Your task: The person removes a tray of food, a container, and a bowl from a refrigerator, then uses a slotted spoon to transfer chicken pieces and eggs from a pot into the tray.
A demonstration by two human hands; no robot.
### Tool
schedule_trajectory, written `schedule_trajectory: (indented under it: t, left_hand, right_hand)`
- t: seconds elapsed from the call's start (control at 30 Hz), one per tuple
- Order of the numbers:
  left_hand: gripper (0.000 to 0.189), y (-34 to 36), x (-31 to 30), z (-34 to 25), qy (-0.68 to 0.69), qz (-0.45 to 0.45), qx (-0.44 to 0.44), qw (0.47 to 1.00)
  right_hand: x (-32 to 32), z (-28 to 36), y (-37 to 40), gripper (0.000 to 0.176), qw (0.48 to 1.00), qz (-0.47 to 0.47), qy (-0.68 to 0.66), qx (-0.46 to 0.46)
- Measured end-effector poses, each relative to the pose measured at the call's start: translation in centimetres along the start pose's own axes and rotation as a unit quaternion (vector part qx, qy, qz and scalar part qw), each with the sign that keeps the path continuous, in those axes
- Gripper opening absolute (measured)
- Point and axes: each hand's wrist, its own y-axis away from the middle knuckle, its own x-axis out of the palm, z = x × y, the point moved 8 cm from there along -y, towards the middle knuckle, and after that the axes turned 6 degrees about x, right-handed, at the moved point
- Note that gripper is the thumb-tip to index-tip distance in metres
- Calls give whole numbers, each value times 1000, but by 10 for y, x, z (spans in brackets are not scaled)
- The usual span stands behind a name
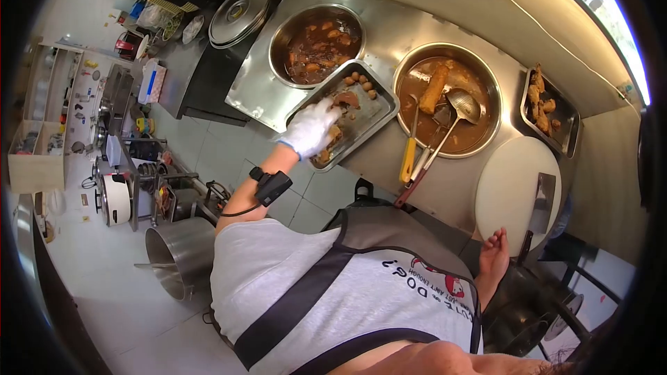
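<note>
My left hand (314, 127), in a white glove, reaches over a metal tray (372, 121). Its fingers are closed at a piece of brown meat (347, 100). Round brown eggs (360, 82) lie at the tray's far end, and more food pieces lie beside the glove. My bare right hand (494, 257) is by the near edge of a round white cutting board (504, 180), palm up, fingers loosely apart and holding nothing. A cleaver (542, 203) rests on the board, its dark handle over the edge, to the right of that hand.
Two round pans of brown stew (317, 45) and broth (458, 135) stand on the steel counter. A ladle (464, 105) and yellow-handled tongs (408, 160) rest in the broth pan. A smaller food tray (573, 125) is at right; a tall steel pot (182, 257) stands at lower left.
</note>
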Motion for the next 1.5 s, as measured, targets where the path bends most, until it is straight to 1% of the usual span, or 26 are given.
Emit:
schedule_trajectory:
  t: [0.03,0.07,0.13,0.2,0.3,0.37,0.4,0.47,0.53,0.6,0.7,0.73,0.8,0.83,0.93,1.0,1.03,1.13,1.17,1.2,1.27,1.33,1.37,1.4,1.47,1.5]
  left_hand:
    - [54,9,5,4,-20,70,0,997]
    - [65,17,18,10,-23,92,-9,995]
    - [75,23,40,10,-92,97,3,991]
    - [85,20,60,19,-74,132,-20,988]
    - [76,18,67,18,-47,106,2,993]
    - [58,16,78,22,-28,76,19,997]
    - [58,17,83,26,-28,74,27,997]
    - [40,14,77,27,-27,45,77,996]
    - [32,11,70,31,-16,51,81,995]
    - [26,4,71,39,-7,58,83,995]
    - [13,-15,70,69,86,-74,67,991]
    - [13,-18,57,68,80,-79,74,991]
    - [16,-15,27,77,160,-173,21,972]
    - [17,-21,21,79,213,-194,52,956]
    - [27,-37,21,60,145,-130,83,977]
    - [39,-50,53,54,88,-75,47,992]
    - [42,-53,52,44,42,-1,-5,999]
    - [37,-73,74,41,-18,-2,-31,999]
    - [31,-73,63,32,-30,16,-39,999]
    - [24,-77,68,34,-42,-28,-15,999]
    - [20,-83,69,38,-36,-53,-3,998]
    - [18,-85,67,45,-20,-77,-22,997]
    - [18,-86,61,50,4,-118,-4,993]
    - [22,-86,64,61,16,-113,-36,993]
    - [23,-94,76,95,125,-171,-22,977]
    - [24,-92,80,111,296,-145,-94,939]
  right_hand:
    - [13,-6,-2,23,1000,-2,-1,-4]
    - [27,-13,-3,23,1000,6,14,3]
    - [49,-25,1,23,999,11,31,5]
    - [67,-37,4,24,999,24,48,6]
    - [73,-50,11,24,998,15,60,1]
    - [77,-61,17,24,998,7,66,-4]
    - [79,-67,22,24,997,5,71,-6]
    - [84,-76,31,23,998,-10,61,-19]
    - [88,-83,39,23,998,-25,51,-28]
    - [95,-90,45,22,998,-1,48,-27]
    - [96,-95,52,22,999,0,33,-25]
    - [99,-95,53,22,999,4,27,-31]
    - [96,-94,61,21,998,-12,37,-58]
    - [92,-96,64,21,997,-19,34,-60]
    - [90,-101,62,20,998,-17,33,-53]
    - [93,-109,61,20,998,-26,49,-37]
    - [96,-110,61,20,998,-26,44,-44]
    - [101,-116,63,19,997,-41,40,-53]
    - [103,-117,63,19,998,-28,36,-51]
    - [103,-116,66,19,998,-13,37,-50]
    - [98,-112,70,19,997,-25,34,-61]
    - [96,-107,71,19,996,-31,21,-75]
    - [92,-106,74,19,996,-37,13,-82]
    - [87,-105,78,19,995,-44,5,-86]
    - [75,-102,86,18,994,-58,-5,-98]
    - [68,-100,89,18,992,-71,-6,-104]
